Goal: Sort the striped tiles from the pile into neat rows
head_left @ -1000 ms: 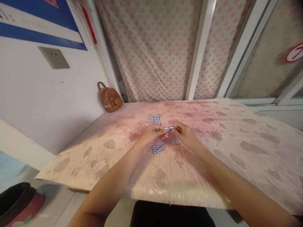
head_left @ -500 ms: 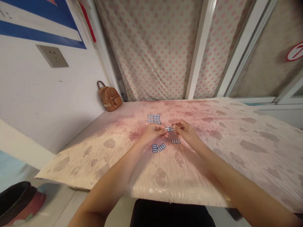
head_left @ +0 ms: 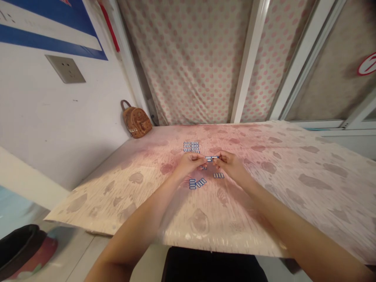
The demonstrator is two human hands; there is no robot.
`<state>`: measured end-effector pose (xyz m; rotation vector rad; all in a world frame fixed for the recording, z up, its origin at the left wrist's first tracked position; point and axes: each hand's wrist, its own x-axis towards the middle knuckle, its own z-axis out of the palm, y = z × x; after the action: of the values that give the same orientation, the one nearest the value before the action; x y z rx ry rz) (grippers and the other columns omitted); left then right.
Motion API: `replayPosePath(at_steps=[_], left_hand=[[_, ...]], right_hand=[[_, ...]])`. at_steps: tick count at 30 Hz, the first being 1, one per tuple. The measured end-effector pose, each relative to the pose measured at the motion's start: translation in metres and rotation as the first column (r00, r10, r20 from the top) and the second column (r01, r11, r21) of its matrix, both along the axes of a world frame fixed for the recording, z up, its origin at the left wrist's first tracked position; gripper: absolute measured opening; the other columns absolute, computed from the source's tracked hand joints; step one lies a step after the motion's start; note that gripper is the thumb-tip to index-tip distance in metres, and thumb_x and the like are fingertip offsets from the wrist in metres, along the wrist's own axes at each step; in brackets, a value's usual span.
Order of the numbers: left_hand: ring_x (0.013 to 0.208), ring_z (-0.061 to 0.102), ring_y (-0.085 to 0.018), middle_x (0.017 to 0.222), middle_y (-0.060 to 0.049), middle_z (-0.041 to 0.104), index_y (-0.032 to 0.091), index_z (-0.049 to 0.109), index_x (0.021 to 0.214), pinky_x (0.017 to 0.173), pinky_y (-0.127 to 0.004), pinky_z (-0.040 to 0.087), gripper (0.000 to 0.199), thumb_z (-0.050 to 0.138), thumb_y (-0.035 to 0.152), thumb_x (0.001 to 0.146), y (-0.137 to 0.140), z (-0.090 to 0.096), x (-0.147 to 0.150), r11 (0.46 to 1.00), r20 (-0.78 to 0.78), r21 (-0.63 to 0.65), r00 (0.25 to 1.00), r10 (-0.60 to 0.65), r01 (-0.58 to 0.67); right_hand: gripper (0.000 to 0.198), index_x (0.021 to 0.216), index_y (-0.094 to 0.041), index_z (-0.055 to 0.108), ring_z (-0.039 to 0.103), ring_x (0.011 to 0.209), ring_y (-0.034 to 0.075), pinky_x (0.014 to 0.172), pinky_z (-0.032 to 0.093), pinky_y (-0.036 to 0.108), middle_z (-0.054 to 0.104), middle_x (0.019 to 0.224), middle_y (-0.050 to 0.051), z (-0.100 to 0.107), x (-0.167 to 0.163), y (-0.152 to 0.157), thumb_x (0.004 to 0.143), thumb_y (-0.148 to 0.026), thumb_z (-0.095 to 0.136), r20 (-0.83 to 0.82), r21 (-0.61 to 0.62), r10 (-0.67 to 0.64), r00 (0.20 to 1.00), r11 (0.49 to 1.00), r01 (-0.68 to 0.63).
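Observation:
Between my two hands is a small blue-and-white striped piece point(head_left: 209, 159), too small to name more exactly. My left hand point(head_left: 192, 161) pinches its left end. My right hand point(head_left: 226, 160) is closed on its right end with thumb and forefinger. Similar blue-and-white pieces stand in a neat block point(head_left: 191, 146) on the table beyond my left hand. Nearer me lie a striped piece point(head_left: 192, 184), a tilted one point(head_left: 201, 182) beside it, and another point(head_left: 218, 175) below my right hand. Part of one more shows under my left fingers.
The table point(head_left: 264, 188) has a patterned, glossy cover. A small brown backpack point(head_left: 136, 120) stands at its far left corner against the wall. Behind the table hangs a dotted curtain point(head_left: 194, 62). A dark-rimmed bin point(head_left: 26, 250) is on the floor at the left.
The held piece has turned slightly, and the right fingers have shifted a little on it. A piece under my left fingers now shows. The pieces on the table stay where they were.

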<state>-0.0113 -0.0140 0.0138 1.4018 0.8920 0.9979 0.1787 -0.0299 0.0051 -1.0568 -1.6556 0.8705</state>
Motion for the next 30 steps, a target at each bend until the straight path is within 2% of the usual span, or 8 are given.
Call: replayPosePath(at_steps=[4, 10, 13, 16, 20, 22, 26, 30], left_hand=[[0.066, 0.065, -0.012, 0.072, -0.005, 0.071, 0.011, 0.07, 0.079, 0.064, -0.023, 0.05, 0.022, 0.079, 0.031, 0.071, 0.002, -0.001, 0.002, 0.998, 0.054, -0.01, 0.997, 0.059, -0.059], [0.066, 0.065, -0.012, 0.07, -0.004, 0.07, 0.012, 0.07, 0.078, 0.063, -0.023, 0.05, 0.025, 0.08, 0.033, 0.068, 0.004, -0.007, 0.005, 0.997, 0.072, 0.02, 0.994, 0.078, -0.08], [0.063, 0.064, -0.012, 0.068, -0.004, 0.069, 0.012, 0.069, 0.075, 0.061, -0.023, 0.05, 0.023, 0.079, 0.032, 0.067, 0.004, -0.005, 0.004, 0.993, 0.08, 0.048, 0.992, 0.102, -0.106], [0.062, 0.063, -0.011, 0.067, -0.003, 0.069, 0.013, 0.069, 0.073, 0.062, -0.022, 0.05, 0.018, 0.077, 0.028, 0.068, 0.008, 0.0, -0.002, 0.979, 0.081, 0.083, 0.98, 0.18, -0.186], [0.061, 0.063, -0.01, 0.066, -0.003, 0.069, 0.013, 0.069, 0.073, 0.061, -0.021, 0.05, 0.012, 0.074, 0.023, 0.071, 0.014, 0.005, -0.014, 0.943, 0.106, 0.101, 0.946, 0.306, -0.316], [0.061, 0.063, -0.01, 0.066, -0.003, 0.069, 0.013, 0.068, 0.073, 0.06, -0.02, 0.05, 0.009, 0.072, 0.021, 0.071, 0.016, 0.006, -0.016, 0.933, 0.113, 0.096, 0.935, 0.335, -0.346], [0.061, 0.064, -0.01, 0.065, -0.003, 0.069, 0.012, 0.068, 0.073, 0.056, -0.018, 0.049, 0.005, 0.07, 0.017, 0.073, 0.017, 0.007, -0.015, 0.926, 0.08, 0.087, 0.93, 0.36, -0.366], [0.061, 0.064, -0.01, 0.066, -0.003, 0.07, 0.012, 0.069, 0.075, 0.057, -0.019, 0.05, 0.005, 0.07, 0.017, 0.074, 0.017, 0.007, -0.015, 0.929, 0.075, 0.084, 0.931, 0.356, -0.362]], right_hand=[[0.021, 0.075, -0.019, 0.057, 0.058, 0.061, 0.015, 0.06, 0.044, 0.029, 0.064, 0.069, 0.002, 0.001, 0.0, -0.001, 0.08, -0.039, 0.059, -0.015, 0.003, -0.008, 1.0, 1.0, 0.008], [0.019, 0.074, -0.019, 0.058, 0.058, 0.062, 0.015, 0.061, 0.045, 0.028, 0.064, 0.068, 0.001, 0.001, 0.0, -0.001, 0.079, -0.037, 0.06, -0.023, -0.01, -0.012, 1.0, 1.0, 0.012], [0.017, 0.074, -0.02, 0.057, 0.059, 0.062, 0.015, 0.061, 0.045, 0.028, 0.063, 0.066, 0.001, 0.0, 0.001, 0.0, 0.078, -0.036, 0.061, -0.037, -0.026, -0.008, 0.999, 1.0, 0.007], [0.015, 0.075, -0.02, 0.057, 0.058, 0.062, 0.015, 0.061, 0.046, 0.028, 0.062, 0.067, 0.001, -0.003, -0.001, 0.0, 0.078, -0.034, 0.061, -0.033, -0.043, 0.025, 0.999, 0.999, -0.026], [0.006, 0.081, -0.019, 0.062, 0.058, 0.072, 0.016, 0.068, 0.045, 0.029, 0.062, 0.08, 0.002, -0.007, -0.013, -0.008, 0.08, -0.023, 0.057, 0.172, 0.038, 0.178, 0.969, 0.982, -0.187], [0.012, 0.085, -0.02, 0.063, 0.058, 0.079, 0.016, 0.072, 0.044, 0.03, 0.062, 0.088, 0.003, -0.008, -0.022, -0.015, 0.08, -0.014, 0.054, 0.322, 0.084, 0.234, 0.917, 0.958, -0.273], [0.017, 0.091, -0.02, 0.061, 0.055, 0.091, 0.02, 0.08, 0.042, 0.033, 0.058, 0.095, 0.005, -0.011, -0.031, -0.024, 0.08, -0.008, 0.057, 0.556, 0.138, 0.243, 0.795, 0.916, -0.377], [0.018, 0.093, -0.02, 0.058, 0.054, 0.092, 0.021, 0.079, 0.042, 0.033, 0.057, 0.096, 0.006, -0.012, -0.029, -0.023, 0.08, -0.007, 0.058, 0.616, 0.115, 0.224, 0.755, 0.923, -0.368]])
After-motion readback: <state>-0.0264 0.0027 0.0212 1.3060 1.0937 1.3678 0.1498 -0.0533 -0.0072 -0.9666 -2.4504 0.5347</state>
